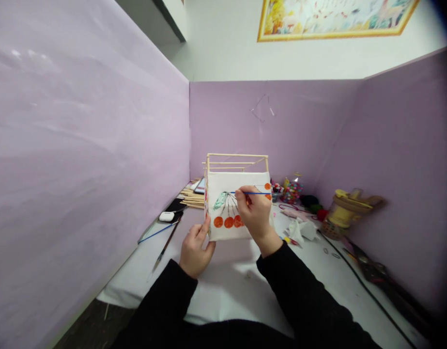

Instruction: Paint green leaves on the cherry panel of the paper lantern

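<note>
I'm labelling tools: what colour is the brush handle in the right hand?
Blue: the brush handle shows best in the head view.

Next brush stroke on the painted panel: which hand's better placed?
Right, most likely: the right hand holds the blue paintbrush, its tip near the top of the painted stems. The left hand is at the lower-left corner of the white panel, apparently supporting it.
</note>
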`<state>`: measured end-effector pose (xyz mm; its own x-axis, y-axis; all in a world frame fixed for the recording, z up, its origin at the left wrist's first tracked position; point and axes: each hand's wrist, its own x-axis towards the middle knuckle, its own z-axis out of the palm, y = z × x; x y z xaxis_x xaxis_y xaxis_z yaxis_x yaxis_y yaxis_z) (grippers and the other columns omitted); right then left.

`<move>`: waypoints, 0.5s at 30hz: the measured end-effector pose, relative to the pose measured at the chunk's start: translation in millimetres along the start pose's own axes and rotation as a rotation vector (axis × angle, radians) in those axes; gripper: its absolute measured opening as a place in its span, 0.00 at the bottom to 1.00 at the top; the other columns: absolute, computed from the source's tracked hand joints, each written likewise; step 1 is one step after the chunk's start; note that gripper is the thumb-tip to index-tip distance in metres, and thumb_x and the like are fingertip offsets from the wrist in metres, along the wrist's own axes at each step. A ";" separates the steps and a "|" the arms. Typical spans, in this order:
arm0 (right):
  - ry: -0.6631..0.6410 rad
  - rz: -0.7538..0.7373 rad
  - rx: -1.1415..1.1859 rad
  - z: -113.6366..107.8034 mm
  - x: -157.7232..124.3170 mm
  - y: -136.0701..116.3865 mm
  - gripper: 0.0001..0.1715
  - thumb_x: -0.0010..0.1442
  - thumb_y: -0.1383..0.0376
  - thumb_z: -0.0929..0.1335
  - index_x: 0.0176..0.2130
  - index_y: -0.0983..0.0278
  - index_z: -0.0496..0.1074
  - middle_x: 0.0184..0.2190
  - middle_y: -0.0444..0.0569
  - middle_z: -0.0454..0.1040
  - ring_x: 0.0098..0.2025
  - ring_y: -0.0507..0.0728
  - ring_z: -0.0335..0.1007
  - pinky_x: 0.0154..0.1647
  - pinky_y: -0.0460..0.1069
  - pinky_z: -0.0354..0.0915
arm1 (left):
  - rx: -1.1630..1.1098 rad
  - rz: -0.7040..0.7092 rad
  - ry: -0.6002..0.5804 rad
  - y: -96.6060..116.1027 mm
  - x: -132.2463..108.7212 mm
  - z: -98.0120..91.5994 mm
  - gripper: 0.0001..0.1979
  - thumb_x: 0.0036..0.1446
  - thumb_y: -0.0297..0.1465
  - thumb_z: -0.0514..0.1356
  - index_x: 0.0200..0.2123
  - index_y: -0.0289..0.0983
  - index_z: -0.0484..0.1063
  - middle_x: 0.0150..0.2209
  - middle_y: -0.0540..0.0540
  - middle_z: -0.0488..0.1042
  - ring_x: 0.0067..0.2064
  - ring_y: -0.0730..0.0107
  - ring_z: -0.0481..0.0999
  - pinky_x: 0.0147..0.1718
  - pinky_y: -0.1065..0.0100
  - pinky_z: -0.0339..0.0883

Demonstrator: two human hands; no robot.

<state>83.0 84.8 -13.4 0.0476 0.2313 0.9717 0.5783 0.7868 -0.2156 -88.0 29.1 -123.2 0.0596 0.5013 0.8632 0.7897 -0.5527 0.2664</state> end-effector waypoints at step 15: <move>-0.008 0.020 -0.016 -3.2 1.1 -2.1 0.08 0.61 0.66 0.64 0.30 0.64 0.69 0.19 0.41 0.67 0.20 0.49 0.61 0.25 0.45 0.58 | -0.004 0.001 -0.015 -0.9 -0.7 -0.1 0.34 0.55 0.25 0.57 0.65 0.43 0.53 0.38 0.45 0.68 0.38 0.66 0.71 0.39 0.66 0.70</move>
<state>84.5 81.6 -11.5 0.0524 0.2514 0.9665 0.5905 0.7727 -0.2330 -88.8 29.2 -124.0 0.0695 0.5105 0.8571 0.7873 -0.5557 0.2671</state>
